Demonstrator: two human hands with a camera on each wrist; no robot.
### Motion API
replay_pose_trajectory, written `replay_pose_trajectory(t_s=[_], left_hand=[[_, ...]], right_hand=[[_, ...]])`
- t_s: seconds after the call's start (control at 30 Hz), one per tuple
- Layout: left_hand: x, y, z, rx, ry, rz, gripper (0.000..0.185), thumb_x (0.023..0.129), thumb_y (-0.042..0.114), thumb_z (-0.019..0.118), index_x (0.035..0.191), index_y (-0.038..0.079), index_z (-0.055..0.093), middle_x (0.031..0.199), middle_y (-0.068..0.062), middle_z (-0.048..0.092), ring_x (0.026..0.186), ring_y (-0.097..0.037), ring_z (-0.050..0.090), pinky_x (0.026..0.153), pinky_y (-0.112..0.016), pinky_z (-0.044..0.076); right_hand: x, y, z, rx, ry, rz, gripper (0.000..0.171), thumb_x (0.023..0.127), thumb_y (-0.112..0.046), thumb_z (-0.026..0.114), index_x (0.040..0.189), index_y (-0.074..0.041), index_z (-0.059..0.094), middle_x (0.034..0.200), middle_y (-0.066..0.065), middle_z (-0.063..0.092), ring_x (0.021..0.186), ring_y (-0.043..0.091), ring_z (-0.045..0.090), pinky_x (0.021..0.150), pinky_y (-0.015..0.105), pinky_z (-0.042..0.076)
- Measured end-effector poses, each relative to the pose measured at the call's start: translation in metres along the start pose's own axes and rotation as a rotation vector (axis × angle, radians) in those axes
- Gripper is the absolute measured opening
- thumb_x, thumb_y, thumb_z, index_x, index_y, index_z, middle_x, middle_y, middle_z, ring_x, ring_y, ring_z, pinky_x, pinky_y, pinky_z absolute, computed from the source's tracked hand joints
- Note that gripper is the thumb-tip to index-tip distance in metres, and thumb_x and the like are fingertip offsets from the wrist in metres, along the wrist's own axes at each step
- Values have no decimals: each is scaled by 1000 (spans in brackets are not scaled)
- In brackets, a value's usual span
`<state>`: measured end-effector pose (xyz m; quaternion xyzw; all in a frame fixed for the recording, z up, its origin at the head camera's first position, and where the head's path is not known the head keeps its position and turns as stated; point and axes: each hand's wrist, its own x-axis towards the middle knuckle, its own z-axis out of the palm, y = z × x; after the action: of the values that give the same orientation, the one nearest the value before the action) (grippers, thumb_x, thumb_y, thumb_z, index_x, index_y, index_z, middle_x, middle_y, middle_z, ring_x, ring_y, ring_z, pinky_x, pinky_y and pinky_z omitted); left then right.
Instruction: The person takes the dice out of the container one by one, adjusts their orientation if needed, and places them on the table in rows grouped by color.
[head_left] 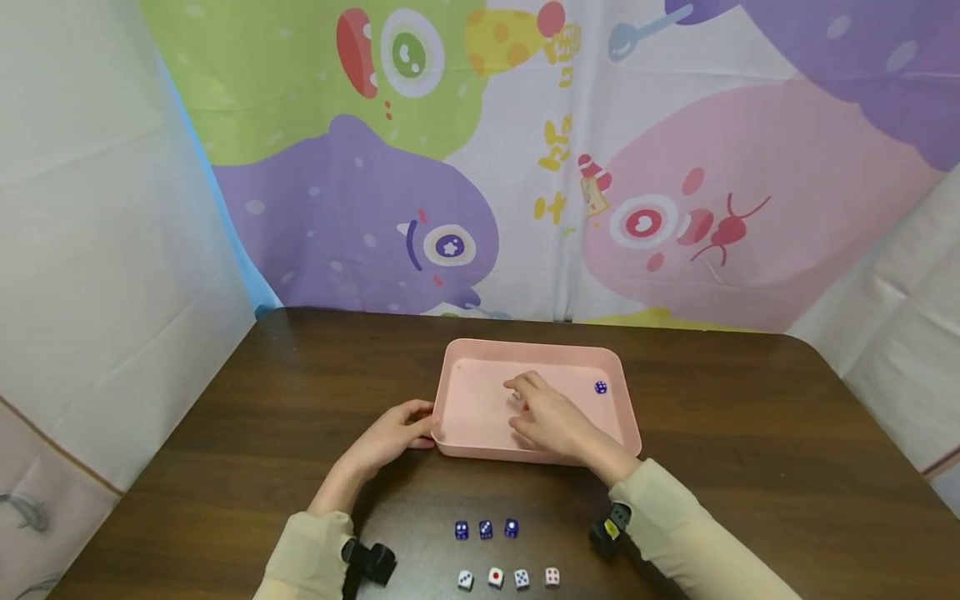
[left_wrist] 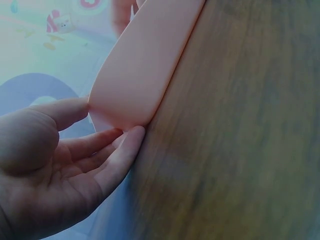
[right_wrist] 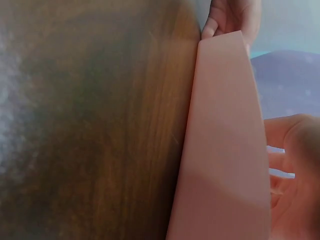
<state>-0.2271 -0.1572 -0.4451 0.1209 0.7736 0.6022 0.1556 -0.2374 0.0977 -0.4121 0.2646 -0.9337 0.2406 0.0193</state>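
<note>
1. Pink tray (head_left: 465,358) sits mid-table (head_left: 750,433), near edge facing me. One blue die (head_left: 601,387) lies inside it, far right corner.
2. My left hand (head_left: 390,435) holds the tray's near-left corner: thumb on the rim, fingers curled against the outer wall. Left wrist view confirms skin touching the corner (left_wrist: 125,115).
3. My right hand (head_left: 551,414) is over the tray floor, fingertips together and pointing down at the middle. Looks like a small white thing at the tips; I cannot tell if the grip is pinching it.
4. On the table near me: three blue dice (head_left: 486,529) in a row, four white dice (head_left: 508,577) in a row just behind them.
5. Right wrist view shows only the tray wall (right_wrist: 225,150) and table grain.
</note>
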Motion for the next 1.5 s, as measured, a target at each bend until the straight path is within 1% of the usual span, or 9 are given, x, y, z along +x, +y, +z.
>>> replay_pose_trajectory(t_s=[0.07, 0.27, 0.43, 0.7, 0.8, 1.1, 1.33, 1.4, 1.5], left_hand=[[0, -1, 0, 0, 0, -2, 41, 93, 9, 47, 125, -15, 38, 121, -31, 47, 98, -26, 59, 85, -35, 53], [1, -2, 1, -1, 12, -12, 41, 92, 10, 49, 125, -14, 40, 121, -29, 49, 97, -26, 59, 84, -35, 53], [2, -3, 0, -5, 13, -7, 41, 92, 10, 49, 124, -14, 41, 120, -29, 49, 97, -26, 59, 84, -35, 53], [2, -3, 0, 7, 6, -1, 40, 93, 11, 48, 124, -13, 40, 120, -29, 49, 97, -27, 59, 83, -35, 54], [2, -2, 0, 9, 8, -4, 40, 93, 11, 48, 124, -13, 41, 120, -29, 49, 97, -27, 59, 83, -35, 54], [1, -1, 0, 16, 14, -12, 41, 92, 11, 49, 125, -13, 41, 123, -29, 47, 100, -28, 59, 85, -35, 53], [0, -1, -1, 15, -10, -11, 44, 93, 12, 48, 127, -14, 37, 125, -30, 46, 102, -30, 58, 86, -35, 52], [0, -1, -1, 18, -14, -11, 45, 93, 13, 48, 128, -14, 37, 125, -30, 46, 102, -29, 58, 86, -34, 52], [0, -2, -2, 21, -11, -11, 45, 93, 12, 48, 127, -14, 37, 124, -30, 46, 101, -29, 58, 86, -34, 52]], right_hand=[[2, 1, 2, -13, -7, 8, 48, 81, -15, 63, 125, -2, 49, 121, 10, 48, 92, 18, 54, 81, 32, 50], [8, 5, 5, 20, -9, 65, 48, 81, -15, 63, 125, -1, 49, 121, 11, 47, 93, 19, 53, 84, 34, 49], [11, 10, 6, -4, -22, 90, 47, 82, -16, 61, 125, -1, 49, 122, 12, 48, 96, 19, 52, 92, 35, 46], [14, 14, 9, -15, -23, 95, 45, 82, -13, 60, 124, 0, 50, 123, 13, 48, 101, 21, 51, 98, 36, 43], [15, 15, 11, -27, -29, 90, 43, 82, -13, 60, 122, 0, 52, 121, 13, 50, 104, 22, 50, 98, 36, 42], [17, 15, 14, -32, -24, 106, 30, 82, -10, 61, 111, -2, 59, 103, 8, 52, 90, 19, 48, 87, 33, 46], [17, 20, 17, -28, 31, 94, 7, 79, -3, 60, 84, -7, 60, 81, 4, 48, 74, 16, 44, 70, 29, 44], [17, 21, 18, -32, 39, 88, 7, 78, -2, 60, 80, -8, 59, 79, 3, 48, 72, 16, 43, 68, 29, 43], [17, 20, 19, -23, 30, 87, 8, 78, -1, 59, 79, -8, 60, 78, 3, 48, 72, 15, 43, 67, 28, 43]])
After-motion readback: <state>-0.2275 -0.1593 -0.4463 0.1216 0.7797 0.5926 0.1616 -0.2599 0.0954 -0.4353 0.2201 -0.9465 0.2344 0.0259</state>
